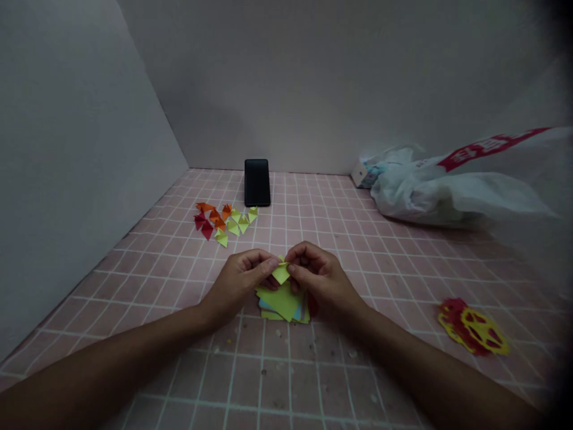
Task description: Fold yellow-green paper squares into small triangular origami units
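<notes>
Between my two hands is a small yellow-green folded paper piece (281,274), pinched from both sides. My left hand (242,276) grips its left edge between thumb and fingers. On the other side, my right hand (323,276) pinches the right edge. Just beneath lies a stack of square paper sheets (282,301), yellow-green on top with light blue showing below. Something red peeks out beside the stack, partly hidden by my right hand. Farther off to the left sit several folded paper pieces (221,237) in red, orange and pale yellow.
A black phone (257,184) leans upright near the back wall. To the right rest a white plastic bag (425,194) with red print and a small box (360,173). Red and yellow cut-out shapes (478,328) lie at the right on the pink gridded surface (179,334).
</notes>
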### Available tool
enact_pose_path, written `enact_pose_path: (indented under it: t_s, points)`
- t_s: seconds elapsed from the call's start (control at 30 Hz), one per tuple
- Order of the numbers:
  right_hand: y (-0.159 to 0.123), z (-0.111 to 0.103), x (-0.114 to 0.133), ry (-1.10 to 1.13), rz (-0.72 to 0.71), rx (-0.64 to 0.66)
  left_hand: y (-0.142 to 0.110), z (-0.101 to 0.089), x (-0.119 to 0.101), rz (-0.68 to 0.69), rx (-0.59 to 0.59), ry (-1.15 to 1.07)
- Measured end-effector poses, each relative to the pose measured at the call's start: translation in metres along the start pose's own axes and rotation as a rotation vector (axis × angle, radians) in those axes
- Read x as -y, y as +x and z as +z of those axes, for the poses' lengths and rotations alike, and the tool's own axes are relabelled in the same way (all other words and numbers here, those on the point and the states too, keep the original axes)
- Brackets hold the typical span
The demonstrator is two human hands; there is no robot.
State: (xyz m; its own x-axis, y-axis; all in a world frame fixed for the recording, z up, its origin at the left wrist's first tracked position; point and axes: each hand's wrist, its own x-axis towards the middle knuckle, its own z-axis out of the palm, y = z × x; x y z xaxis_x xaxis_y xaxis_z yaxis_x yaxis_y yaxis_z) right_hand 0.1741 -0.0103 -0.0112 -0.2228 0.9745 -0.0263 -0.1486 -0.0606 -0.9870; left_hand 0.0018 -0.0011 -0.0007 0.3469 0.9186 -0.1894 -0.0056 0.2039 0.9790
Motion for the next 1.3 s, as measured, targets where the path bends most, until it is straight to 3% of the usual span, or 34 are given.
enact_pose_path:
  t_s: [0.47, 1.3]
  points:
    - [-0.0005, -0.0005, -0.0003, 0.043, 0.035, 0.027, 0.0004, 0.0021, -0.0043, -0.045, -0.024, -0.027]
    - [-0.0007, -0.0015, -0.0027, 0.054, 0.054, 0.058, 0.0008, 0.0024, -0.0023, 0.013, -0.057, 0.072]
